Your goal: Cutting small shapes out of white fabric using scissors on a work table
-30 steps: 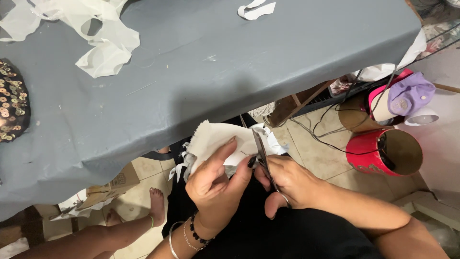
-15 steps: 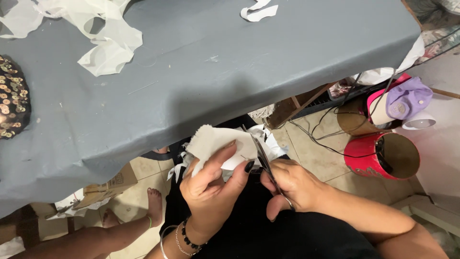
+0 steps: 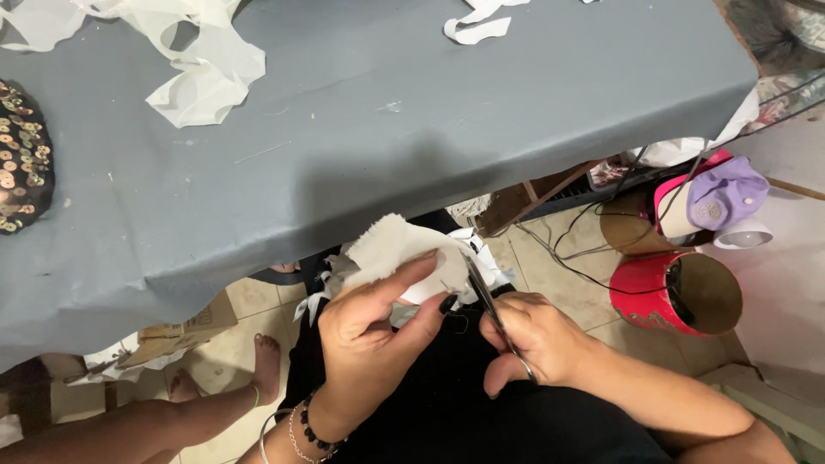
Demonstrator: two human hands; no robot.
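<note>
My left hand (image 3: 371,331) pinches a piece of off-white cloth (image 3: 391,245) between thumb and fingers, just below the near edge of the grey table (image 3: 412,129). My right hand (image 3: 533,339) grips a pair of dark metal scissors (image 3: 485,296), whose blades point up into the cloth's right edge beside my left thumb. More white fabric hangs under the held piece, over my black-clad lap.
White fabric scraps (image 3: 202,73) lie at the table's far left and a smaller scrap (image 3: 477,26) at the far middle. A sequined dark round piece (image 3: 21,159) sits at the left edge. On the tiled floor stand a red cylinder (image 3: 675,292), cables, and another person's bare foot (image 3: 262,365).
Both hands have shifted slightly right and up with the cloth. The scissors stay at the cloth's right edge, the blades now nearer my left thumb.
</note>
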